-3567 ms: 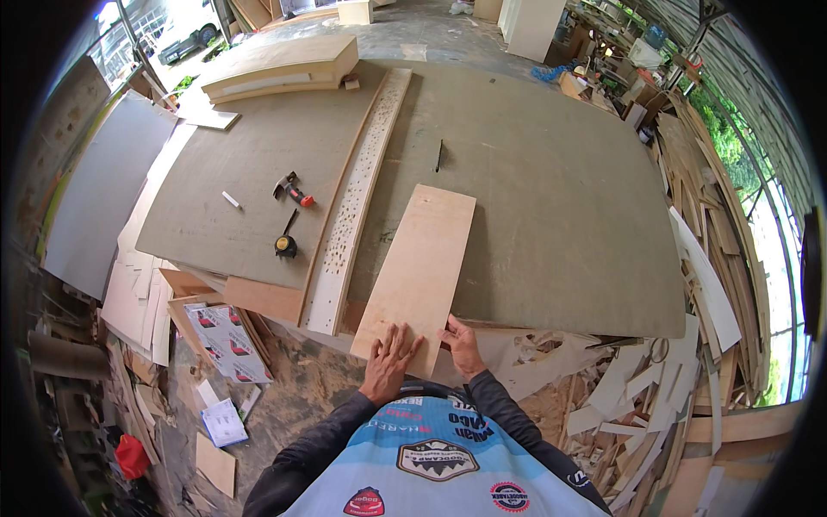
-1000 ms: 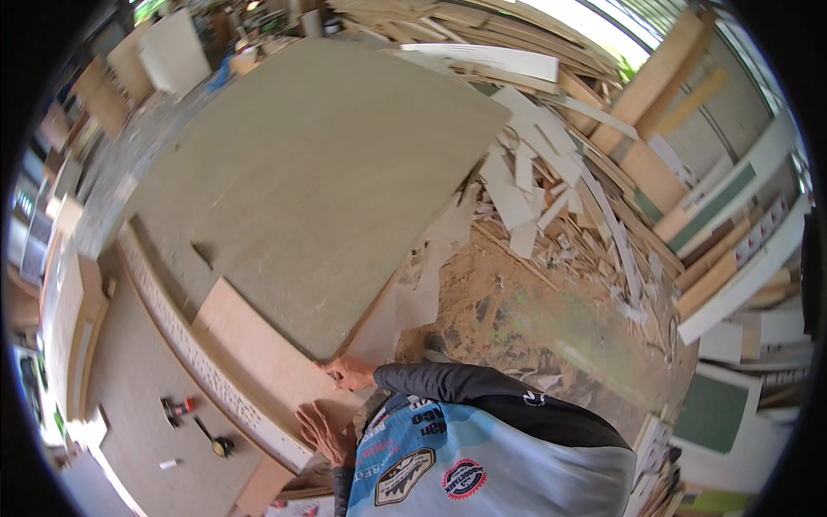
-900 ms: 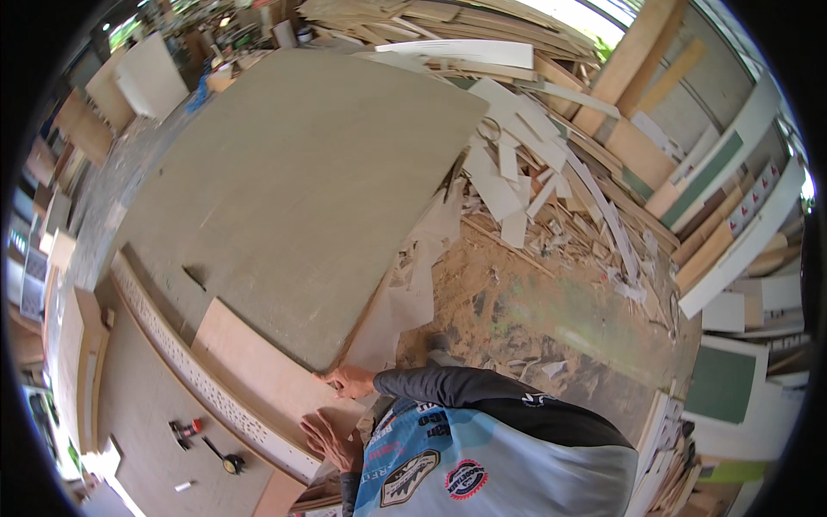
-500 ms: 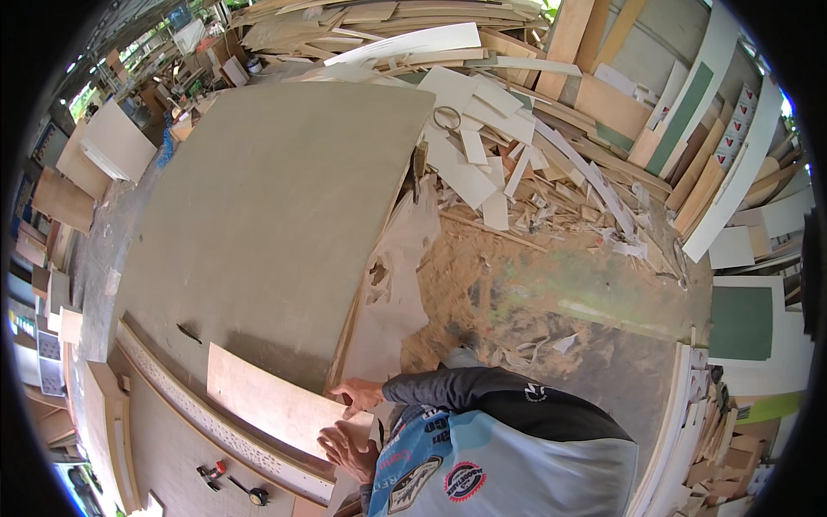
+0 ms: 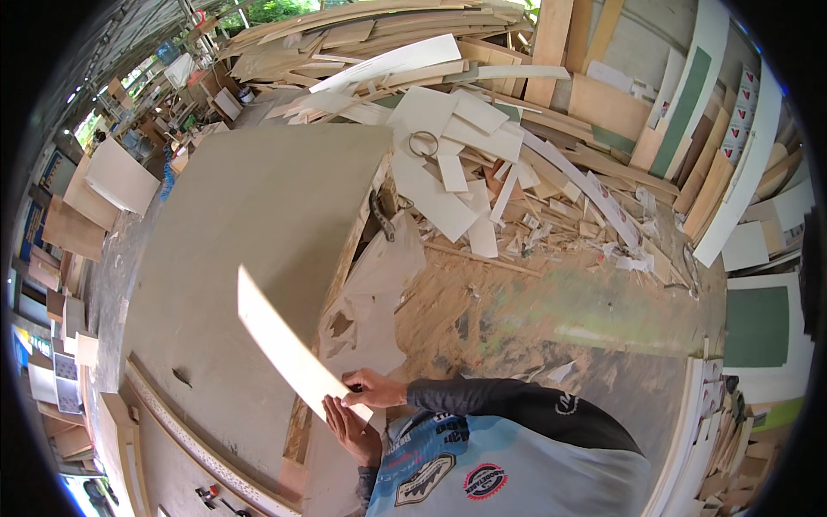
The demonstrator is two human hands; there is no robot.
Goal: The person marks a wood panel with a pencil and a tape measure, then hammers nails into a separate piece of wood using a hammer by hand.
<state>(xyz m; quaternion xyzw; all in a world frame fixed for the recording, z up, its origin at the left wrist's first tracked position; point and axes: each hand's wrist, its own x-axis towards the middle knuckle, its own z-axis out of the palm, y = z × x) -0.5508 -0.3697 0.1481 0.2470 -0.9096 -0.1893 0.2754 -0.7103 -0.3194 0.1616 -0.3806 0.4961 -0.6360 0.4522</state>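
Observation:
A long, narrow, pale plywood strip [image 5: 280, 340] is raised at a slant over the large grey-green tabletop [image 5: 224, 215]. Its near end is in both my hands. My right hand [image 5: 379, 388] grips the upper edge near that end, thumb and fingers closed on it. A small dark spot shows by its fingertips, too small to name. Just below, my left hand [image 5: 351, 431] is closed on the lower side of the strip, fingers lying against its face. The far end of the strip points up and left, apart from my hands.
A small dark object [image 5: 182, 377] lies on the tabletop. Along its near-left side runs a long speckled strip [image 5: 202, 448], with a red-and-black tool [image 5: 207, 494] beyond it. Stacked boards [image 5: 370, 39] and white offcuts [image 5: 431, 181] fill the back. Sawdust [image 5: 465, 302] covers the floor at right.
The plywood strip lay flat on the tabletop under my hands; now it is lifted and tilted, its far end swung upward. My hands have closed on it. The view has shifted a little.

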